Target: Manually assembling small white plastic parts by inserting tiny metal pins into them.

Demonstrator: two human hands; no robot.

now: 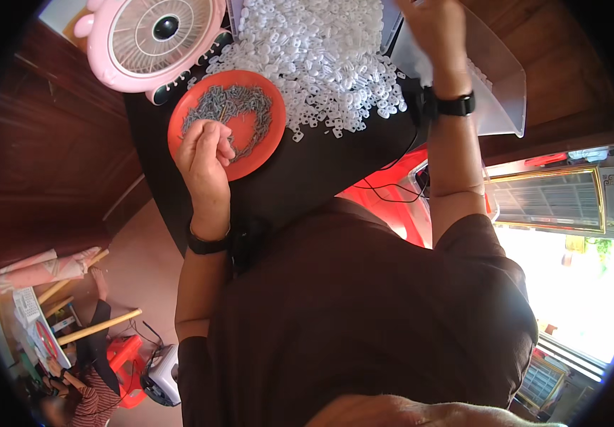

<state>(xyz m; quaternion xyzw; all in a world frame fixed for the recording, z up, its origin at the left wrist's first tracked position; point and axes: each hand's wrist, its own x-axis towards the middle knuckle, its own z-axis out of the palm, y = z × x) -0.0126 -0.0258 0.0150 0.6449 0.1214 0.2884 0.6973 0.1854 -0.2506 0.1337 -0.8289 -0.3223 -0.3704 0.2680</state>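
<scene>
My left hand [206, 158] is over an orange-red round plate [273, 146] that holds a heap of small grey metal screws [214, 101]. Its thumb and fingers are pinched together; whatever is between them is too small to make out. My right hand [441, 34] is raised at the top right, over a translucent plastic bin [504, 99]. The picture's upper edge cuts off its fingertips, so their grip is hidden. Between the hands spreads a large pile of small white plastic pieces with holes [314, 57].
A pink fan [166, 28] stands left of the pile on the black table [307, 160]. Dark cables [392, 188] hang by a red surface beside the table. At lower left are another person [93, 391], a red stool [127, 370] and wooden poles [100, 327].
</scene>
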